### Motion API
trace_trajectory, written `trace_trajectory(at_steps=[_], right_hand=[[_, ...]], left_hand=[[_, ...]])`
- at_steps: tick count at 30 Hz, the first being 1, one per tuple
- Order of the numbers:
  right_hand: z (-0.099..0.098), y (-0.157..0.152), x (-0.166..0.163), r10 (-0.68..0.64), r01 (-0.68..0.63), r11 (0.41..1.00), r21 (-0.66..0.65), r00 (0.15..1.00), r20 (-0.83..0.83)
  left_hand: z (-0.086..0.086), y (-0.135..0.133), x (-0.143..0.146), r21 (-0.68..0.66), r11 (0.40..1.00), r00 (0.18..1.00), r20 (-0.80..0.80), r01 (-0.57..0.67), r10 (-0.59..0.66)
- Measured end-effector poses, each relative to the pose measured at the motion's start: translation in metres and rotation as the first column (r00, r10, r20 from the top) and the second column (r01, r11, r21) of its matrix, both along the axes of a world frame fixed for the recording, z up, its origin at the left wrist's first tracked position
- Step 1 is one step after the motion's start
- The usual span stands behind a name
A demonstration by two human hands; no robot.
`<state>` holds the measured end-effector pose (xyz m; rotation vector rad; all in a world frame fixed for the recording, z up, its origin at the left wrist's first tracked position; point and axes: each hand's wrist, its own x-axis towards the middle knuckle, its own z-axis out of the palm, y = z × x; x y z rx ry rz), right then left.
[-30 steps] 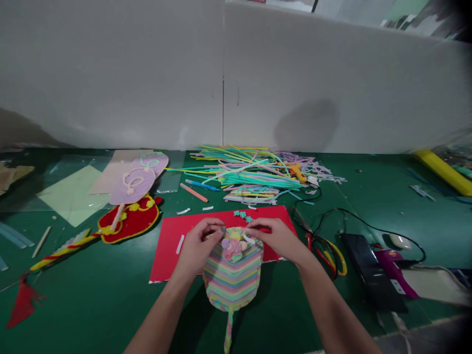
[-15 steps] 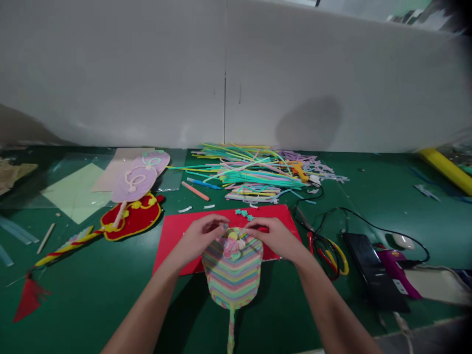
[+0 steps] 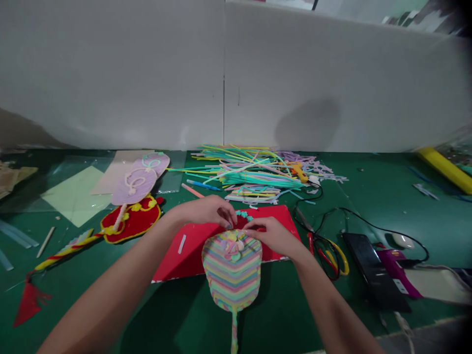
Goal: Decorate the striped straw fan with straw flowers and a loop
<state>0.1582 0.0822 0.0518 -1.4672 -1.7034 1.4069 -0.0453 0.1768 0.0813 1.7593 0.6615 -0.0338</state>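
Note:
A striped pastel fan, round with a thin twisted handle, points its handle toward me over the near edge of a red board. Pale pink and yellow flower petals sit near its top. My right hand pinches the fan's upper right edge. At the top edge, my left hand is bent with thumb and fingertips close together; what they hold, if anything, is too small to make out. Just beyond the fingertips lie small teal flowers on the board, partly hidden.
Loose pastel pipe cleaners pile up at the back, with an orange glue gun among them. Left lie a red fan and a purple fan. On the right are pliers, black cable and a phone.
My left hand has left the fan's upper left side and moved up and toward the top middle. A white strip on the board now shows. My right hand stays at the edge.

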Motion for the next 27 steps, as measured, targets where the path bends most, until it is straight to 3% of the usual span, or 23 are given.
trace_trajectory(at_steps=[9,21,27], right_hand=[[0.003,0.002,-0.001,-0.013,0.013,1.0,-0.028,1.0,0.0],[-0.007,0.0,0.003,-0.011,0.012,1.0,-0.005,0.997,0.072],[-0.005,-0.001,0.003,-0.037,0.037,0.999,-0.008,0.999,0.037]], left_hand=[[-0.004,0.007,0.02,0.065,0.98,0.982,-0.042,0.188,-0.186],[0.002,0.001,0.013,0.1,0.978,0.981,-0.083,0.181,-0.173],[-0.002,-0.004,-0.002,0.128,0.991,0.993,-0.112,0.042,-0.028]])
